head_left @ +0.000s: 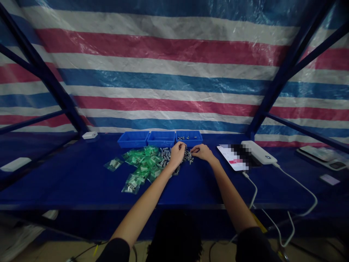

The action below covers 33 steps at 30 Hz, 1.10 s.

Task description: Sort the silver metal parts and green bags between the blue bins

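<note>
My left hand (177, 153) is over the near side of the small parts, its fingers curled together in a pinch. What they hold, if anything, is too small to make out. My right hand (203, 152) reaches in from the right with fingertips pinched at the edge of a pile of small shiny metal pieces (188, 157). Left of that pile lie grey metal cylinders (164, 154), partly covered by my left hand and forearm. Behind the hands stands a blue bin (194, 142) with a few small metal pieces inside.
Two more blue bins (133, 140) stand to the left in the same row. Green-tinted plastic bags (143, 162) of parts are heaped left of my arm. Rightward lie a phone (234, 157), a white power bank (259, 153) with cables and a scale (321, 157). Blue frame posts (272, 91) flank the table.
</note>
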Available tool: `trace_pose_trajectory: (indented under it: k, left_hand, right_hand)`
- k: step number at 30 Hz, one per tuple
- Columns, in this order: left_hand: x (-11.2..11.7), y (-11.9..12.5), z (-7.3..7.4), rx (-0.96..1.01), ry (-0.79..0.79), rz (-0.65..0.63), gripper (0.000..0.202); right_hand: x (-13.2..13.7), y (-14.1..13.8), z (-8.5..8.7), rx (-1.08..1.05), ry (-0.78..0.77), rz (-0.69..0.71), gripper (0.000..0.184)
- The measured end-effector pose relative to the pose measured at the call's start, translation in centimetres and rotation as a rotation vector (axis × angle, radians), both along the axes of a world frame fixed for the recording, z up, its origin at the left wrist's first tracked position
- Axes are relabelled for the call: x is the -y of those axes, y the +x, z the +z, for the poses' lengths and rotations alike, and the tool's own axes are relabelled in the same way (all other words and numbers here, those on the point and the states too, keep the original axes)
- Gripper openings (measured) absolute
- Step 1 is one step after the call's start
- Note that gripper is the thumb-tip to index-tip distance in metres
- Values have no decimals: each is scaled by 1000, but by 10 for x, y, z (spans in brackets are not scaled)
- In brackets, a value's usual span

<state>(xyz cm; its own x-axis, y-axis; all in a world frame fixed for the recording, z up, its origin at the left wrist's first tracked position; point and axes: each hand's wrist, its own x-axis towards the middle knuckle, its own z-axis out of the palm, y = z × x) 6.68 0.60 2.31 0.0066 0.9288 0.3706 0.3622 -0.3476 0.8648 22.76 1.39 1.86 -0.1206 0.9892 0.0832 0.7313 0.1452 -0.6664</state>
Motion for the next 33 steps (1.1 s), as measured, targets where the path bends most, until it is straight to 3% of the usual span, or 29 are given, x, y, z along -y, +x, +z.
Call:
trace_pose_trajectory:
  k: [5, 10, 15, 20, 33]
  left_hand:
    - [0, 0, -1, -2, -8, -9, 19]
    - [1, 0, 0, -10, -17, -4, 16]
    - [3, 1, 3, -10, 2, -53, 23]
    - [1, 2, 2, 56, 39, -131, 27]
    - [2, 2, 10, 252, 4, -112, 23]
  right_hand:
    - [-1, 1, -1, -12, 32, -3, 12]
    - [-8, 0, -4, -263, 89, 21, 15]
    - [-4, -6, 8, -612, -26, 22, 34]
    - [2, -9, 18, -801, -137, 2, 35]
    - [2, -12, 20, -794, -202, 48, 36]
